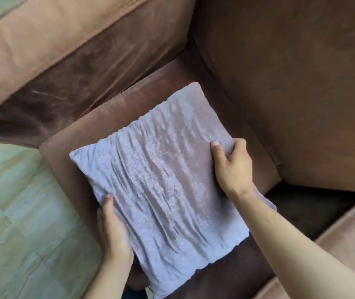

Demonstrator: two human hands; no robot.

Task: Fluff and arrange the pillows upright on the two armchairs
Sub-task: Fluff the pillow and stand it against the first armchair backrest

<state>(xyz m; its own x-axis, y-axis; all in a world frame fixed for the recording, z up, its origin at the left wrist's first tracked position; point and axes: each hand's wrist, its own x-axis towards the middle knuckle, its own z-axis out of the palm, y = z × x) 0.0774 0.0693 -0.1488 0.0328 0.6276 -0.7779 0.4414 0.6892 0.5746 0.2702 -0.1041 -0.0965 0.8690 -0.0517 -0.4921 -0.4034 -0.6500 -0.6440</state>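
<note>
Lilac crinkled pillow (161, 180) lay flat over brown armchair seat cushion (111, 117), overhanging front edge. Left hand (113, 229) and right hand (232, 167) each clasped opposite side edge, thumbs on top.

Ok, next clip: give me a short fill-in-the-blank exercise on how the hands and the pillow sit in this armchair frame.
1. The pillow is gripped by ____ hands at once.
2. The left hand and the right hand hold ____ edges of the pillow.
3. The pillow's cover is pale grey; the armchair is ____.
4. Left of the armchair, the ____ shows pale green tiles.

Missing words: two; opposite; brown; floor
</note>
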